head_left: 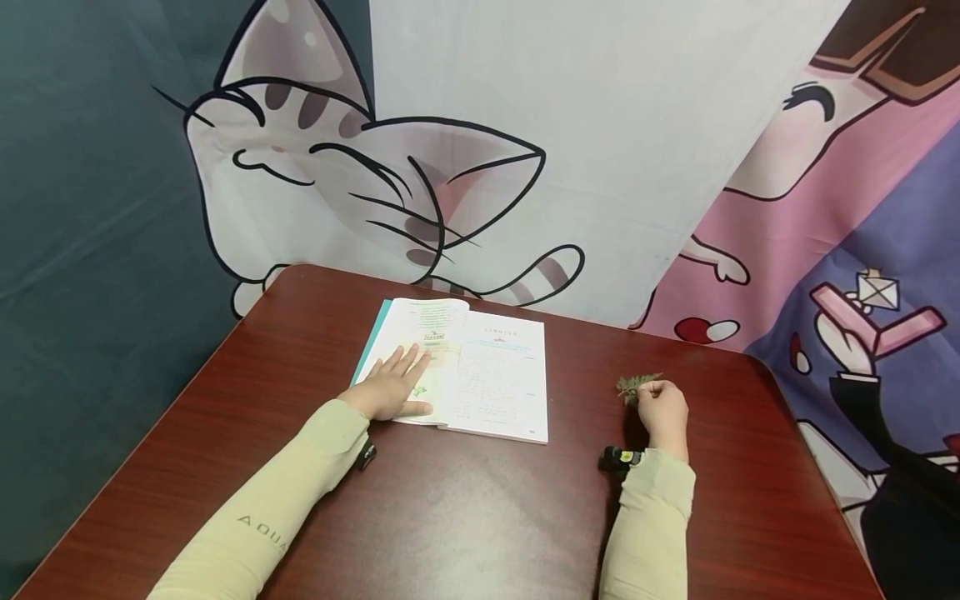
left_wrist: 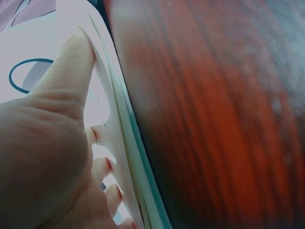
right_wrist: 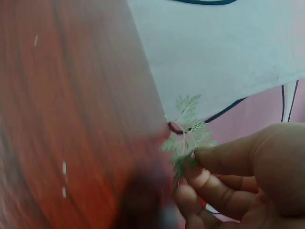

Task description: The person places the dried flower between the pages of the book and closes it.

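Observation:
An open book (head_left: 480,375) with white pages lies on the dark red table (head_left: 480,517). My left hand (head_left: 393,387) rests flat on its left page with the fingers spread; the left wrist view shows the fingers (left_wrist: 71,62) pressing the page (left_wrist: 107,109) near the book's teal edge. My right hand (head_left: 663,408) is to the right of the book, curled, pinching a small feathery green leaf sprig (head_left: 636,386). In the right wrist view the sprig (right_wrist: 187,136) sticks up from between thumb and fingers (right_wrist: 224,157), just above the table.
A cloth backdrop with a cartoon cat (head_left: 360,175) and pink and purple figures (head_left: 847,275) hangs right behind the table. The table's rounded edges lie at the far left (head_left: 285,275) and far right (head_left: 765,367). Both forearms wear beige sleeves (head_left: 277,500).

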`<control>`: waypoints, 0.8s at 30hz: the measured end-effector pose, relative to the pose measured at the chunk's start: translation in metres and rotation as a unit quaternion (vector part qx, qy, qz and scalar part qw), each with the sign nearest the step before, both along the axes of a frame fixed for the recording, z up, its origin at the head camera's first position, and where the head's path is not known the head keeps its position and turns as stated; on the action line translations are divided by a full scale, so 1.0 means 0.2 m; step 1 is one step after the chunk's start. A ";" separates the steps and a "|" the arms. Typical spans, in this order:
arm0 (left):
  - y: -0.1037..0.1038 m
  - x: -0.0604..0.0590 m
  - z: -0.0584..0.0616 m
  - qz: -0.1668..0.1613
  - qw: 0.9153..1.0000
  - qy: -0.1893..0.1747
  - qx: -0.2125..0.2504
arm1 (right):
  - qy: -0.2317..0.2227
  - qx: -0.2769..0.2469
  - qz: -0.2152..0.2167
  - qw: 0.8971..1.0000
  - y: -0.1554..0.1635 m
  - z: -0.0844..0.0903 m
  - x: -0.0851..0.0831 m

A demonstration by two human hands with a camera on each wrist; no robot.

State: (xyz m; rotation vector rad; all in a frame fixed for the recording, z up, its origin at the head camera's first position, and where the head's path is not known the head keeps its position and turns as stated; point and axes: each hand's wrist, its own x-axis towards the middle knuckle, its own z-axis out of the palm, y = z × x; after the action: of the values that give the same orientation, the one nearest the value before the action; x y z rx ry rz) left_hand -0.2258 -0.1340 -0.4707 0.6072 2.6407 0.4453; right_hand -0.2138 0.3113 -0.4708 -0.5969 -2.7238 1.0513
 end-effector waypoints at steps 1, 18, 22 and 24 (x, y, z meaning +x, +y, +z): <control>0.00 0.00 0.00 0.000 1.000 0.002 -0.001 | 0.013 -0.002 -0.001 1.000 -0.01 0.00 0.00; 0.00 0.00 0.01 0.002 1.000 0.001 0.002 | 0.104 -0.114 0.040 0.987 -0.22 0.06 -0.08; 0.00 0.00 0.00 0.002 1.000 -0.001 0.002 | 0.102 -0.134 0.060 0.984 -0.28 0.07 -0.08; 0.00 0.00 0.00 0.002 1.000 0.000 0.002 | 0.102 -0.141 0.075 0.982 -0.31 0.08 -0.09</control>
State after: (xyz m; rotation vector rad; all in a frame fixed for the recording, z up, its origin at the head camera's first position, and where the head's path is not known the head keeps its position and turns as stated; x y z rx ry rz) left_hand -0.2267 -0.1343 -0.4714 0.6029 2.6415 0.4515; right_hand -0.2315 0.2499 -0.4546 -0.3003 -2.4919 1.4633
